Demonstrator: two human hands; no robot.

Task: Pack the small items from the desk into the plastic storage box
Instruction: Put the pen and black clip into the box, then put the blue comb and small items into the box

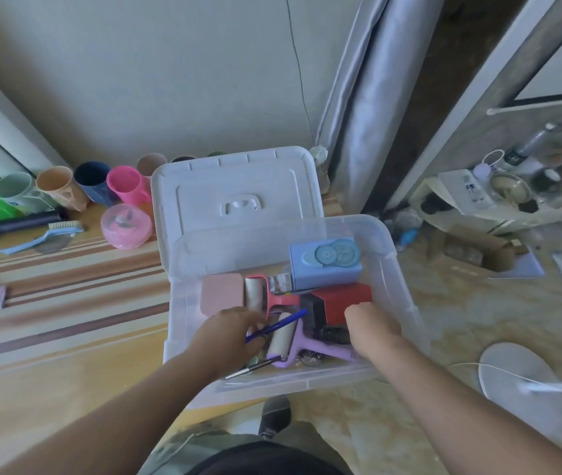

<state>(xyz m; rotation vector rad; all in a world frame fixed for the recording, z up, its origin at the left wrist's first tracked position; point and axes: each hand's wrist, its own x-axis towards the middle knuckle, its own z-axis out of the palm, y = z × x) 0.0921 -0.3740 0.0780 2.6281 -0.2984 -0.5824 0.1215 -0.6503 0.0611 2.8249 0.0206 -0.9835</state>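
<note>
The clear plastic storage box (399, 269) sits at the desk's right end, partly over the edge. Inside lie a blue box (324, 264), a red box (341, 298), a pink pad (221, 294), a pink lint roller (255, 293) and a purple lint roller (293, 341). My left hand (229, 332) is inside the box and pinches a blue pen (277, 325). My right hand (370, 323) is also inside, fingers curled down by the red box; what they hold is hidden.
The box's white lid (238, 190) lies behind it. At the desk's back left stand several coloured cups (125, 185), a round pink container (125, 226), a black tube (15, 224) and a blue brush (43, 236). A cluttered shelf (499, 197) and floor are to the right.
</note>
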